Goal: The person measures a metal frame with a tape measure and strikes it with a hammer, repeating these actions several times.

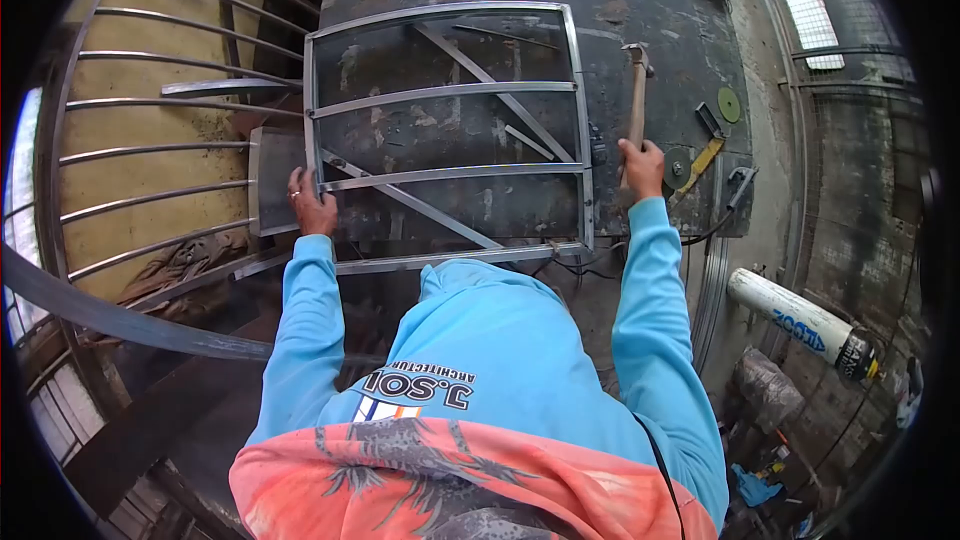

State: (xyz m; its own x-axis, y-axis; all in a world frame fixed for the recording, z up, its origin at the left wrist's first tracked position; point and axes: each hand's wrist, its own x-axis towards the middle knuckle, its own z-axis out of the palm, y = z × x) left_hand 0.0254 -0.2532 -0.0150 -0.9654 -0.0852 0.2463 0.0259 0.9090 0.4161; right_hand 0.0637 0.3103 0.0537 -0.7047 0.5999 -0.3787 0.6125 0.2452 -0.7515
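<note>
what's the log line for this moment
left hand: on frame edge | right hand: grips hammer | frame flat on table

Both my arms stretch forward in blue sleeves, well apart. My left hand [311, 204] lies fingers spread, palm down. My right hand [641, 169] is curled tight in a closed grip, wrist straight.

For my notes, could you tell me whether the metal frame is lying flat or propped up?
Flat: the metal frame lies on the dark worktable.
</note>
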